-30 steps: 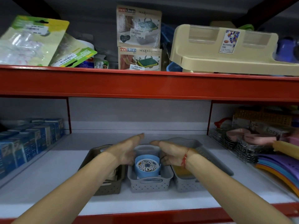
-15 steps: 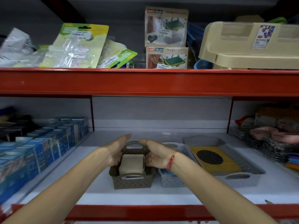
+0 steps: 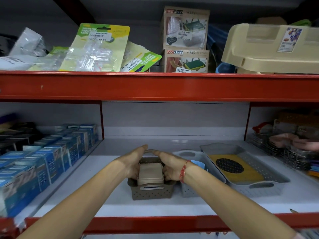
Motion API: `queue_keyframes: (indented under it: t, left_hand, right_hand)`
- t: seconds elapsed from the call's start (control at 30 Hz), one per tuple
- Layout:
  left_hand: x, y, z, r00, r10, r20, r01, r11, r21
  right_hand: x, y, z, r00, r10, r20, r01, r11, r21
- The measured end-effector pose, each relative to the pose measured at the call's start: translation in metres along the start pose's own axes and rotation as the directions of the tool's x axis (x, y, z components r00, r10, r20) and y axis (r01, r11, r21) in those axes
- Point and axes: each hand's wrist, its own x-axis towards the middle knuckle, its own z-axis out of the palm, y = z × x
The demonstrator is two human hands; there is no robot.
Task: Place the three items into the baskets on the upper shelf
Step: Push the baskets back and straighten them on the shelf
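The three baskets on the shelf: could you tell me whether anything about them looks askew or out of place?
Mostly tidy. The large grey basket sits angled, not square with the small grey basket and the brown basket. The left hand and right hand flank the beige box, which sits level.
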Motion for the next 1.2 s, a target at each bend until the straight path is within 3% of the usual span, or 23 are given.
queue_keyframes:
  t: [0.03, 0.07, 0.1, 0.2, 0.27, 0.33, 0.43, 0.5, 0.63, 0.77, 1.2]
  left_hand:
    - [0.003, 0.002, 0.014, 0.992, -0.122, 0.031, 0.118, 0.988, 0.1]
    - [0.03, -0.017, 0.013, 0.989, -0.138, 0.053, 0.126, 0.974, 0.191]
    - [0.042, -0.013, 0.017, 0.975, -0.223, -0.007, 0.219, 0.951, 0.22]
    - [0.05, -0.028, 0.002, 0.997, -0.078, -0.016, 0.079, 0.938, 0.339]
    - [0.051, -0.029, -0.002, 0.999, 0.008, -0.031, 0.009, 0.858, 0.513]
    - [0.057, -0.036, -0.001, 0.99, 0.122, 0.078, -0.143, 0.774, 0.617]
    - [0.038, -0.042, 0.009, 0.956, 0.095, 0.278, -0.278, 0.596, 0.753]
    - [0.038, -0.055, 0.01, 0.942, 0.065, 0.329, -0.317, 0.495, 0.809]
    - [0.033, -0.073, 0.02, 0.946, 0.111, 0.304, -0.323, 0.384, 0.865]
    - [0.027, -0.08, 0.023, 0.947, 0.192, 0.257, -0.311, 0.356, 0.881]
    - [-0.018, -0.081, 0.034, 0.911, 0.234, 0.339, -0.402, 0.321, 0.858]
  right_hand:
    - [0.003, 0.004, 0.003, 1.0, -0.01, -0.002, 0.01, 0.998, -0.061]
    - [0.035, 0.02, -0.008, 1.0, 0.006, 0.007, -0.006, 0.999, -0.051]
    - [0.047, 0.029, -0.011, 0.999, 0.012, -0.037, -0.016, 0.996, -0.091]
    - [0.07, 0.037, -0.011, 0.999, -0.019, 0.032, 0.026, 0.969, -0.246]
    - [0.081, 0.041, -0.022, 0.994, -0.105, -0.026, 0.094, 0.96, -0.265]
    - [0.075, 0.038, -0.034, 0.976, -0.201, -0.087, 0.148, 0.899, -0.413]
    - [0.052, 0.049, -0.056, 0.949, -0.302, -0.088, 0.187, 0.767, -0.614]
    - [0.041, 0.064, -0.07, 0.959, -0.275, -0.067, 0.144, 0.676, -0.722]
    - [0.027, 0.084, -0.08, 0.962, -0.272, -0.007, 0.125, 0.464, -0.877]
    - [0.018, 0.09, -0.084, 0.953, -0.287, 0.095, 0.205, 0.382, -0.901]
    - [-0.015, 0.105, -0.09, 0.886, -0.404, 0.226, 0.369, 0.32, -0.873]
